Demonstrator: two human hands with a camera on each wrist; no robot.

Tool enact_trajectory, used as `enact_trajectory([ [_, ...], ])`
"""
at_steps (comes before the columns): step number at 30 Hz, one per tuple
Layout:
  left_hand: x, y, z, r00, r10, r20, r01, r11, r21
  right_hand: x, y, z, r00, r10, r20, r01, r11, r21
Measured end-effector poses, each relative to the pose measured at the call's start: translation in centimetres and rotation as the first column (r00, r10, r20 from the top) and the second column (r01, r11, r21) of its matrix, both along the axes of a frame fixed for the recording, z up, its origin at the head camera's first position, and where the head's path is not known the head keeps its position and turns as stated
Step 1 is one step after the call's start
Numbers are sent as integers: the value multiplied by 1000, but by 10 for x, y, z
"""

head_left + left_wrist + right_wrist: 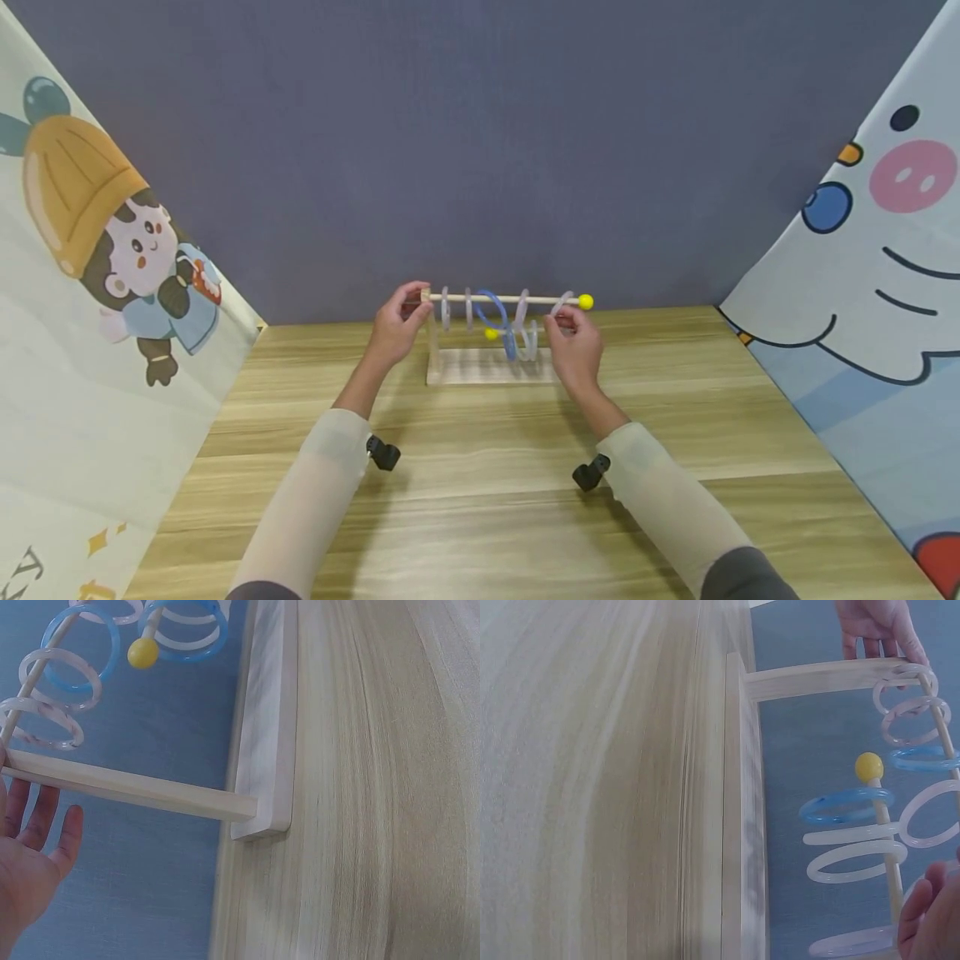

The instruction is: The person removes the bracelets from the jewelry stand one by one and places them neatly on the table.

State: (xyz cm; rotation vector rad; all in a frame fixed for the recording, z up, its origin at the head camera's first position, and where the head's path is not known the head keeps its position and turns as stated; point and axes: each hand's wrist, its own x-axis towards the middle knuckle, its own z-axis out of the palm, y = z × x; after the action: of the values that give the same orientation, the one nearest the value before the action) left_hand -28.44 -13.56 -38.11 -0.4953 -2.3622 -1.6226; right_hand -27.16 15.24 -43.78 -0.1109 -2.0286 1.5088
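Ring (558, 306) on the upper rod (506, 299), pinched by my right hand (577, 348); my left hand (394, 329) grips the post (142, 787). Apparent step: shifting the ring; next move calls for a steady rod.

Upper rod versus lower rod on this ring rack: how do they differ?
In the head view, the upper rod has its yellow ball at the right; the lower rod has its own at the left. The upper rod's blue ring sits between pale rings; the lower rod's is nearest its ball. Both look wooden.
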Motion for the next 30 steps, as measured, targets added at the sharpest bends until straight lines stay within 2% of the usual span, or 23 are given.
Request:
enact_trajectory([
  [6,-3,-1,-2,1000,-7,-3,7,1000,-5,1,2,2,1000,5,-23,-5,1000,13],
  [14,-4,-2,-5,1000,-26,6,26,1000,9,6,6,7,1000,17,-3,-17,1000,-3],
  [26,-3,-2,-2,1000,-21,18,21,1000,-9,10,20,12,999,-34,-18,35,999,41],
  [30,-3,-3,-3,999,-23,22,23,1000,-12,10,25,12,999,-40,-9,40,999,28],
])
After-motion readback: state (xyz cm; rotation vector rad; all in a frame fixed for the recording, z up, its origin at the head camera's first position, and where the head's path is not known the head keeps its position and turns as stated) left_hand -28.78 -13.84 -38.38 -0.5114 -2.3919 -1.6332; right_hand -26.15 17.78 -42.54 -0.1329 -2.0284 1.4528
